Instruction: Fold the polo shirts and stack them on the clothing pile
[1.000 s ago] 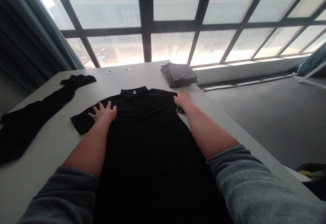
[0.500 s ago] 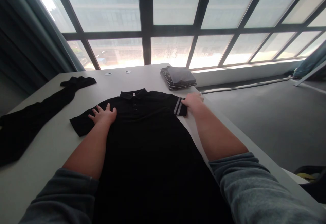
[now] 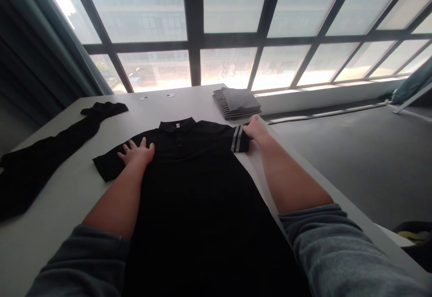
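In the head view, a black polo shirt (image 3: 202, 198) lies front up on the white desk (image 3: 74, 198), spread from the near side towards the far edge, its collar (image 3: 168, 126) pointing at that edge and one side close to the desk's right edge. The left hand (image 3: 137, 152) rests palm down at the base of the shirt's left-lying sleeve (image 3: 108, 162), fingers splayed and grasping nothing; it keeps the place it had in both earlier frames.

The right hand (image 3: 255, 129) is what has changed. One second ago it lay flat across the opposite sleeve, covering most of the pale stripes (image 3: 237, 138); half a second ago it was blurred at the sleeve's end. Now its thumb and fingers pinch the outer corner of the cuff (image 3: 245, 139), near the desk's right edge, and both stripes show in full. That sleeve now reaches out straighter to the side.

The rest has not shifted on the desk: a folded grey and striped stack (image 3: 236, 104) by the right edge, just beyond the right hand and near the far right corner; another black garment (image 3: 50, 155) stretched along the left edge towards the far left corner; two white discs (image 3: 170, 95) near the far edge.
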The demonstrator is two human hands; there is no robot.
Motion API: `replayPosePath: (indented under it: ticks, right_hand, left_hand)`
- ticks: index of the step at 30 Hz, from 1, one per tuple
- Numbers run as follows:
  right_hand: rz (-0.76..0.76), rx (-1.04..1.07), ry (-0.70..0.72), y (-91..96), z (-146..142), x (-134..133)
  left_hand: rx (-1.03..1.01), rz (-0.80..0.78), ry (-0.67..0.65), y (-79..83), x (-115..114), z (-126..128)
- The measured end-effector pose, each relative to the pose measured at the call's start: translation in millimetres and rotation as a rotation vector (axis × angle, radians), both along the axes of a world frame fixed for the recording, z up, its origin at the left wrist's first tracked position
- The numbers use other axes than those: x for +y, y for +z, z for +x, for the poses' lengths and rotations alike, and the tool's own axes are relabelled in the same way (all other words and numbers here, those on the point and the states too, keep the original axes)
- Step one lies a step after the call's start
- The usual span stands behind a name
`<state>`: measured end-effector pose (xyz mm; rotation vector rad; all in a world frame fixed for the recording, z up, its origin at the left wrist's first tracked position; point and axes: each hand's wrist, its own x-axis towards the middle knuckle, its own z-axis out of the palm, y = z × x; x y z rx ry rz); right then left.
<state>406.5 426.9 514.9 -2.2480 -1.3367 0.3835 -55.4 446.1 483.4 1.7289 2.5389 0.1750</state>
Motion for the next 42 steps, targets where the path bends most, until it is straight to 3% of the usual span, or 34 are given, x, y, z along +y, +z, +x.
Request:
replayPosePath:
  ticks: [5,9,12,15,19,23,28,35,37,42]
  right_hand:
    - [-0.207,0.307,0.222,20.9,-2,-12]
    - [-0.245,0.221,0.309,33.6,-9,-15]
    - [-0.177,0.043,0.348,40.0,-19,-16]
    - [-0.001,-0.204,0.418,49.2,-34,-21]
    - [0.19,-0.404,0.599,60.5,-67,-36]
    - [0.17,-0.398,0.881,53.8,-102,-50]
    - [-0.094,-0.375,1.129,30.1,-122,-56]
    - [-0.082,-0.357,1.098,29.2,-116,-50]
    - [0.026,-0.316,1.016,34.4,-109,-46]
    - [0.434,-0.277,0.655,40.8,-88,-32]
  left_hand:
    - [-0.004,-0.011,0.001,1.9,-3,2]
    - [-0.014,-0.005,-0.001,1.7,-2,1]
    - [-0.02,0.003,0.001,0.7,-1,0]
    - [-0.018,0.012,-0.004,-0.2,0,0]
    - [-0.021,0.014,-0.008,-1.4,0,-1]
    - [-0.023,0.024,-0.006,-2.5,1,-1]
    - [-0.018,0.029,-0.01,-2.3,1,-1]
    - [-0.018,0.005,-0.014,0.4,-2,1]
    - [-0.019,0.001,-0.013,0.6,-2,1]
    - [-0.024,0.0,-0.016,-0.1,-1,0]
